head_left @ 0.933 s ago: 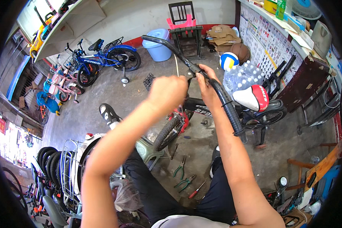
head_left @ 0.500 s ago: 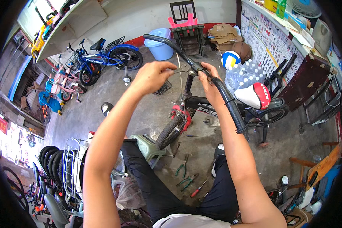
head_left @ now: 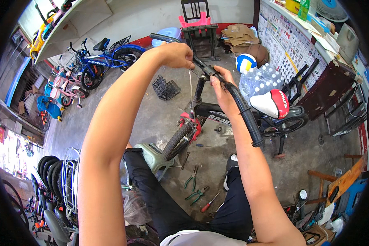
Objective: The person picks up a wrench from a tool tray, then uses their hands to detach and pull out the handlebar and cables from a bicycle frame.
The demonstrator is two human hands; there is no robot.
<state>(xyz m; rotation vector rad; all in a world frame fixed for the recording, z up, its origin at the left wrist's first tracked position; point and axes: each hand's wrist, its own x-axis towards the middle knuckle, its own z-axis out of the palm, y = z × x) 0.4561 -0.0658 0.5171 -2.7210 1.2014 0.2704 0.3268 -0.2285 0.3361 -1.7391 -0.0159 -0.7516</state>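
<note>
A small bicycle (head_left: 209, 110) with a black frame and red front brake stands before me, its front wheel (head_left: 180, 141) toward me. Its black handlebar (head_left: 201, 62) slants from the far left to the near right. My left hand (head_left: 175, 55) is closed, fingers curled down on what looks like a flat grey wrench (head_left: 198, 72) at the stem top. Most of the wrench's handle is hidden by the hand. Just right of the stem, my right hand (head_left: 223, 87) grips the handlebar, thumb on top. A red and white saddle (head_left: 269, 104) is at the bicycle's rear.
Pliers (head_left: 191, 178), a second pair (head_left: 197, 195) and a red-handled screwdriver (head_left: 211, 203) lie on the floor between my legs. A pale green stool (head_left: 151, 155) stands beside the front wheel. Beyond are a black basket (head_left: 165, 87), a blue bicycle (head_left: 106, 59) and bottled water (head_left: 260, 82).
My left hand has swung forward and its fingers have curled down; the wrench has turned with it at the stem. My right hand keeps its grip on the handlebar. The view has shifted slightly.
</note>
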